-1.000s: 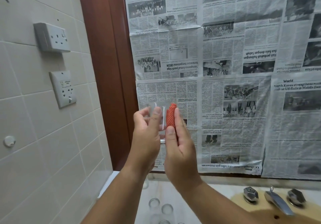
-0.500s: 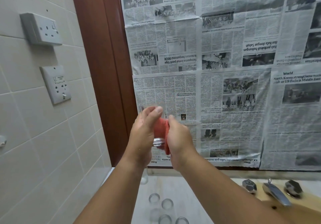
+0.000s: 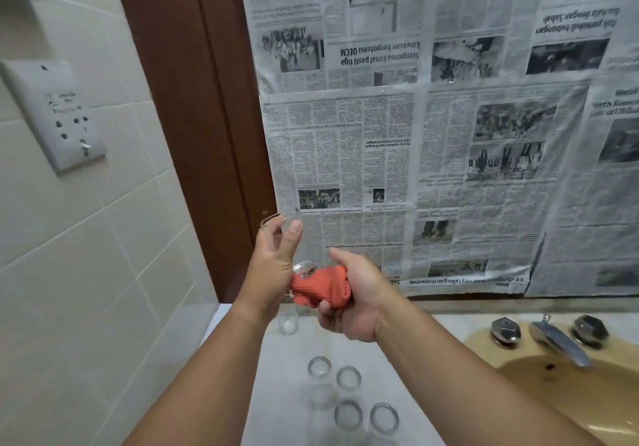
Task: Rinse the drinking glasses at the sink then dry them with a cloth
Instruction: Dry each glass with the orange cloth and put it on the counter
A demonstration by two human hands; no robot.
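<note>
My left hand (image 3: 273,272) holds a clear drinking glass (image 3: 305,268) tilted in the air, rim up and to the left, its fingers curled round the side. My right hand (image 3: 352,304) grips a bunched orange cloth (image 3: 321,284) and presses it against the lower end of that glass. Most of the glass wall is hard to make out against the newspaper. Below the hands, several more clear glasses (image 3: 348,376) stand upright on the pale counter (image 3: 276,393), and one more glass (image 3: 287,321) stands near the back wall.
A yellowish sink (image 3: 553,397) lies at the right with a chrome tap (image 3: 558,343) and two knobs. Newspaper sheets (image 3: 449,134) cover the surface behind the counter. A tiled wall with a socket (image 3: 65,117) and a brown wooden frame (image 3: 214,134) are to the left.
Both hands have come down from chest height towards the counter. The cloth, first held upright beside the glass, is now bunched in my right fist at the glass's lower end. The view tilted down.
</note>
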